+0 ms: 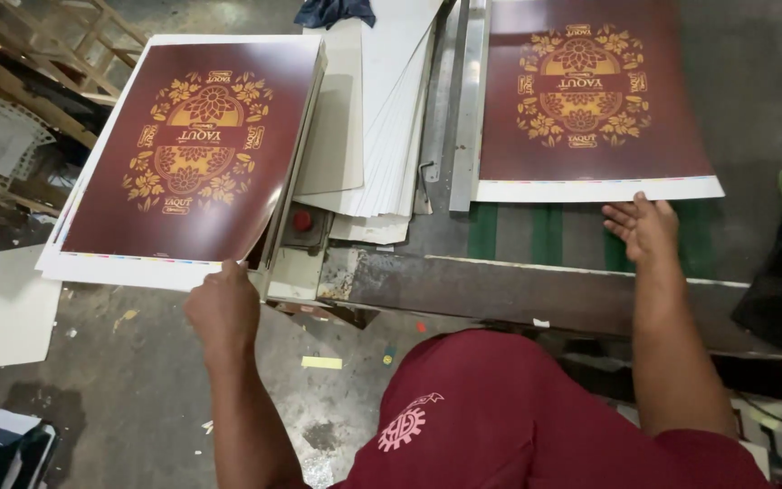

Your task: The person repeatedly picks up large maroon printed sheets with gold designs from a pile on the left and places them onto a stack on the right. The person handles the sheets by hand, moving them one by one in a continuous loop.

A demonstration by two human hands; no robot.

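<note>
Maroon printed sheet [187,149] with gold ornament tops the stack [110,267] at your left; your left hand [222,308] grips its lifted near corner, fingers closed on the edge. Your right hand [643,228] lies open on the worktop [536,290], fingertips just touching a second maroon sheet [590,100].

A stained grey concrete floor [128,380] strewn with paper scraps lies under a worn metal machine bed [536,290] with green belts [547,234] near its front edge, a wooden pallet frame [38,45] sits toward the far left corner, and even light falls overall.
</note>
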